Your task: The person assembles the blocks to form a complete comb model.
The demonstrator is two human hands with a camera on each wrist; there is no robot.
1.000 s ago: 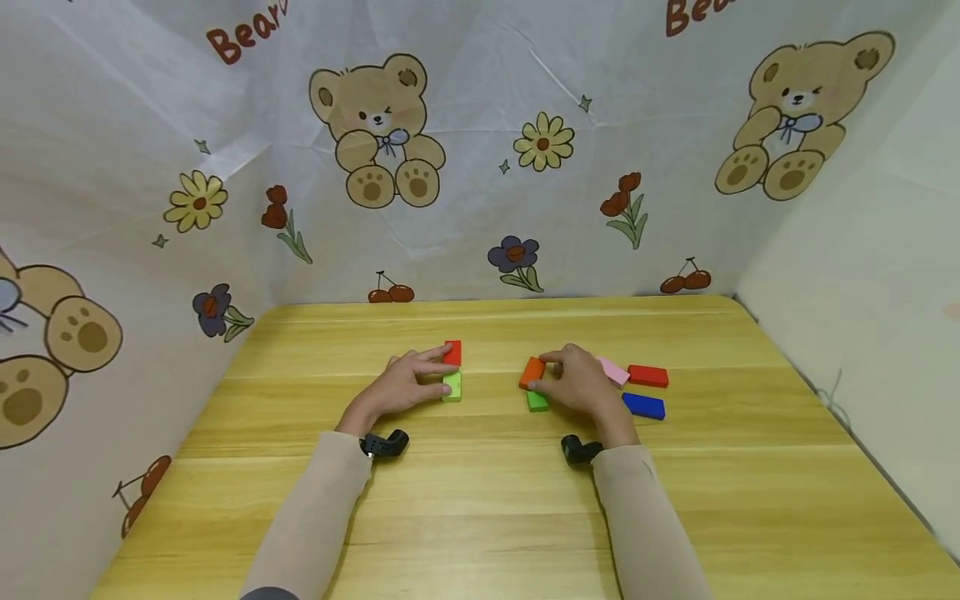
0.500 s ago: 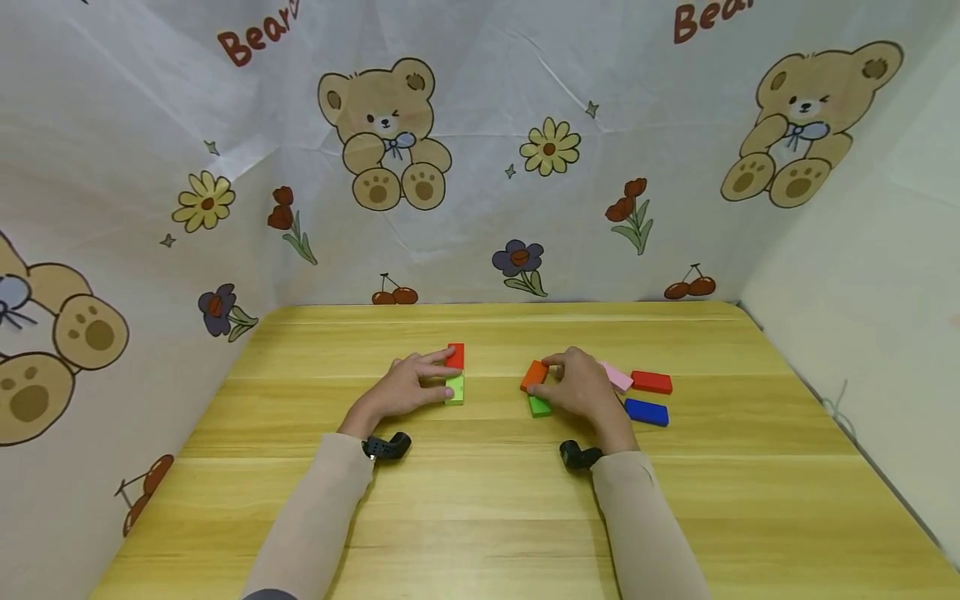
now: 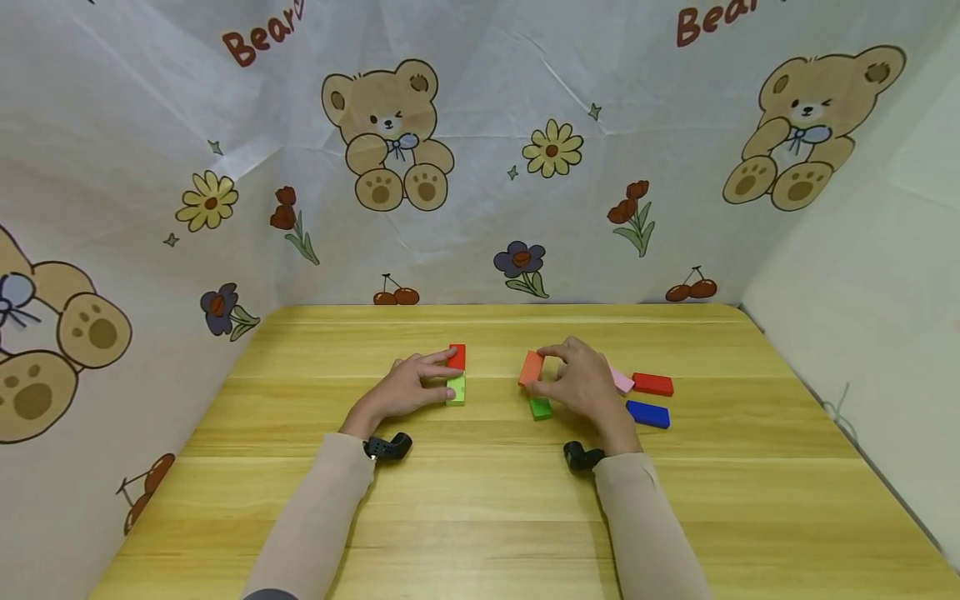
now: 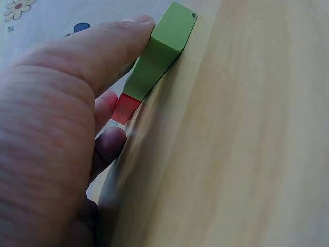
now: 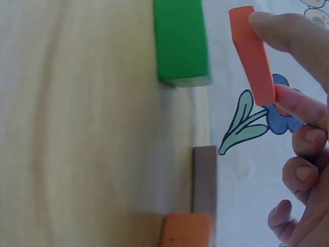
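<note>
Two small rectangular blocks, a red one and a light green one, lie end to end in a line on the table. My left hand rests on them, a finger on the red block and the thumb on the light green block. My right hand pinches an orange block between thumb and finger. In the right wrist view that orange block is raised off the table, slightly tilted. Below it lies a green block, apart from the hand.
Right of my right hand lie a pink block, a red block and a blue block. The right wrist view also has another orange block and a greyish-brown block. A bear-print cloth stands behind the table.
My right hand has lifted the orange block slightly off its place by the green block. My left hand stays on the red and light green blocks. The head view has shifted a little.
</note>
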